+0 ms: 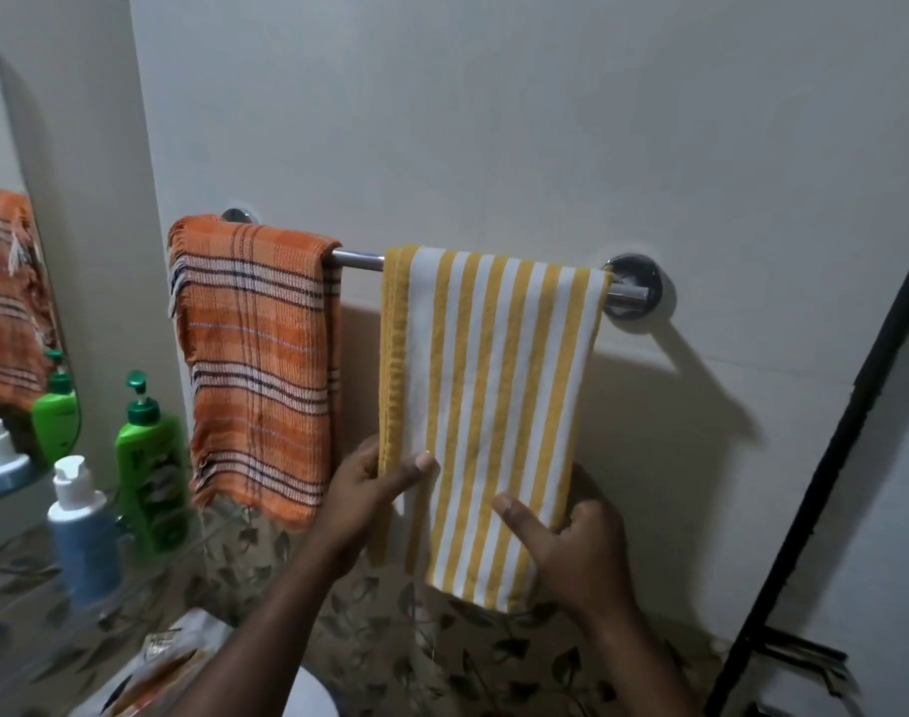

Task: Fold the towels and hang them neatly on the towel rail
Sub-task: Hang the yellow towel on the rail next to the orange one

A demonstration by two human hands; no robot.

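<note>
A chrome towel rail (357, 259) runs across the pale wall. An orange checked towel (258, 364) hangs folded over its left end. To the right hangs a yellow-and-white striped towel (488, 385), folded over the rail. My left hand (375, 489) pinches the striped towel's lower left edge, thumb on the front. My right hand (566, 545) grips its lower right edge, thumb on the front and fingers behind the cloth.
A green pump bottle (150, 463) and a blue bottle with a white cap (82, 530) stand on a glass shelf at the left, below a mirror (7, 302). Leaf-patterned tiles (494, 659) cover the lower wall. A black frame (825, 478) slants at the right.
</note>
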